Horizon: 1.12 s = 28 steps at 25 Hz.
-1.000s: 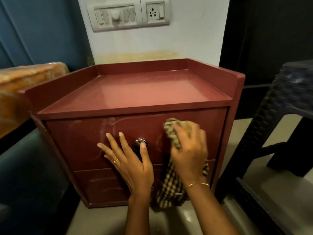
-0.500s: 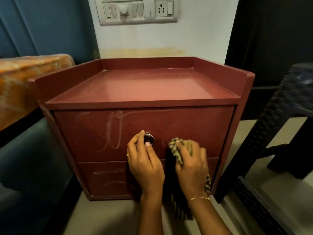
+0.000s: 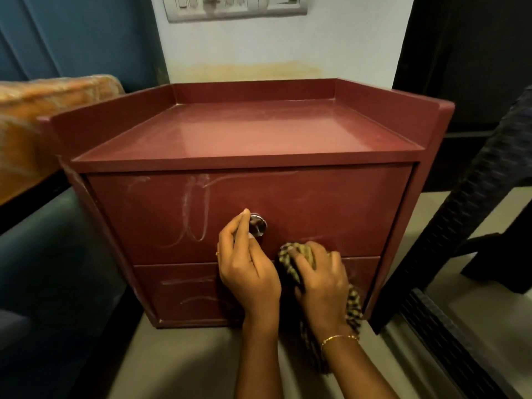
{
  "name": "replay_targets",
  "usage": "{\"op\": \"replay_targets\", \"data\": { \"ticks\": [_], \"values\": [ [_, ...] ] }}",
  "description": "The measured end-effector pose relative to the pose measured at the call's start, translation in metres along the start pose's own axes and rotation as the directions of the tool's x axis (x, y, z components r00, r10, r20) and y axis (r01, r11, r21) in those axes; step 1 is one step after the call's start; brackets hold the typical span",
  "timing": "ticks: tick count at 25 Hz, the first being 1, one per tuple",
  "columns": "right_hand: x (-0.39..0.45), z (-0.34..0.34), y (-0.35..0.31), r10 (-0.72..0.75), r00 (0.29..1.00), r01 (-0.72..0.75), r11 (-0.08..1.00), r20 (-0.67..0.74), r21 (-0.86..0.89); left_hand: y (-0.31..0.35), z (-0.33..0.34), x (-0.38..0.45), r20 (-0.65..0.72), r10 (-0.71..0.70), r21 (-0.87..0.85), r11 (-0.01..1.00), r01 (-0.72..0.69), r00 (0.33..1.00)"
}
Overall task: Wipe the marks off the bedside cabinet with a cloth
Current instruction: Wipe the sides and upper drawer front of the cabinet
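The dark red bedside cabinet (image 3: 331, 203) stands on the floor with two drawer fronts facing me. White chalky marks (image 3: 195, 214) streak the upper drawer left of the metal knob (image 3: 258, 224), and fainter ones (image 3: 190, 289) cross the lower drawer. My left hand (image 3: 247, 266) curls round the knob, thumb and fingers pinching it. My right hand (image 3: 319, 280) grips a checked brown and cream cloth (image 3: 290, 259) and presses it against the lower right of the upper drawer front. The cloth's tail hangs below my wrist.
An orange patterned mattress (image 3: 43, 125) lies at the left over a dark bed frame. A black woven plastic stool (image 3: 475, 226) stands close on the right. A switch panel (image 3: 236, 7) sits on the white wall behind the cabinet. Pale floor lies in front.
My left hand went from lying flat on the drawer to curling round the knob. My right hand with the cloth slid down from the drawer's upper part to its lower edge.
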State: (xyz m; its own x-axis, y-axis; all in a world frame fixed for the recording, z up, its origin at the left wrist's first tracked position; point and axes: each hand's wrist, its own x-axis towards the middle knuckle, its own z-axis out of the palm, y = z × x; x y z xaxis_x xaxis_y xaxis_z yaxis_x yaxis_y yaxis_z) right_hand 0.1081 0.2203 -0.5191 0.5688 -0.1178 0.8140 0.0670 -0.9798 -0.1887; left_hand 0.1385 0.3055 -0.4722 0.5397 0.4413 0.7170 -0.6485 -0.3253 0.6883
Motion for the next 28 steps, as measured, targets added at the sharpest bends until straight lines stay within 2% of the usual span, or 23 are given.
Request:
{"op": "replay_targets", "data": {
  "ticks": [3,5,8,10,11,13,15,16,19,21,23,25,26,27,28],
  "values": [
    [0.041,-0.016,-0.007,0.172,0.965,-0.160,0.984,-0.197,0.071,-0.001,0.001,0.003,-0.033,-0.030,-0.026,0.999,0.029,0.999],
    [0.060,-0.017,-0.019,0.213,0.941,-0.189,0.975,-0.264,0.115,-0.002,0.004,0.002,-0.038,-0.019,-0.016,1.000,0.018,0.999],
    [0.028,0.001,-0.019,0.019,0.988,-0.015,0.999,-0.154,0.029,-0.005,0.002,-0.001,0.002,0.012,0.011,1.000,-0.012,1.000],
    [0.002,0.003,-0.005,-0.032,0.998,0.032,0.999,-0.062,-0.002,-0.007,-0.002,-0.001,0.040,0.036,0.026,0.999,-0.037,0.999],
    [0.000,0.001,0.004,-0.011,0.998,0.011,1.000,-0.060,-0.008,-0.007,-0.004,0.000,0.052,0.043,0.032,0.998,-0.045,0.998],
    [0.016,-0.009,0.013,0.121,0.983,-0.121,0.993,-0.138,0.007,-0.008,-0.003,0.001,0.054,0.039,0.037,0.998,-0.041,0.998],
    [0.036,-0.016,0.006,0.285,0.927,-0.272,0.958,-0.244,0.085,-0.006,0.001,-0.001,0.022,0.023,0.044,0.999,-0.024,0.999],
    [0.041,-0.016,-0.001,0.303,0.915,-0.285,0.953,-0.266,0.104,-0.006,0.004,-0.003,0.003,0.017,0.048,0.999,-0.017,1.000],
    [0.017,-0.001,-0.008,0.124,0.984,-0.122,0.992,-0.130,0.026,-0.010,0.004,-0.005,0.017,0.041,0.050,0.998,-0.042,0.999],
    [-0.001,0.002,0.007,0.119,0.989,-0.118,0.993,-0.090,0.018,-0.013,-0.002,-0.002,0.064,0.065,0.056,0.996,-0.068,0.996],
    [0.001,-0.005,0.024,0.322,0.927,-0.314,0.947,-0.191,0.071,-0.013,-0.005,0.001,0.076,0.046,0.051,0.997,-0.050,0.996],
    [0.017,-0.017,0.032,0.573,0.769,-0.531,0.819,-0.283,0.215,-0.011,-0.003,0.002,0.045,0.004,0.023,1.000,-0.005,0.999],
    [0.023,-0.018,0.030,0.630,0.715,-0.573,0.777,-0.302,0.262,-0.009,0.000,0.000,0.025,-0.018,0.005,1.000,0.018,1.000],
    [0.027,-0.017,0.024,0.622,0.720,-0.565,0.783,-0.309,0.259,-0.007,0.002,-0.001,0.010,-0.036,-0.011,0.999,0.036,0.999],
    [0.025,-0.014,0.014,0.555,0.778,-0.509,0.831,-0.293,0.223,-0.006,0.003,-0.001,-0.002,-0.046,-0.019,0.999,0.045,0.999]
  ]
}}
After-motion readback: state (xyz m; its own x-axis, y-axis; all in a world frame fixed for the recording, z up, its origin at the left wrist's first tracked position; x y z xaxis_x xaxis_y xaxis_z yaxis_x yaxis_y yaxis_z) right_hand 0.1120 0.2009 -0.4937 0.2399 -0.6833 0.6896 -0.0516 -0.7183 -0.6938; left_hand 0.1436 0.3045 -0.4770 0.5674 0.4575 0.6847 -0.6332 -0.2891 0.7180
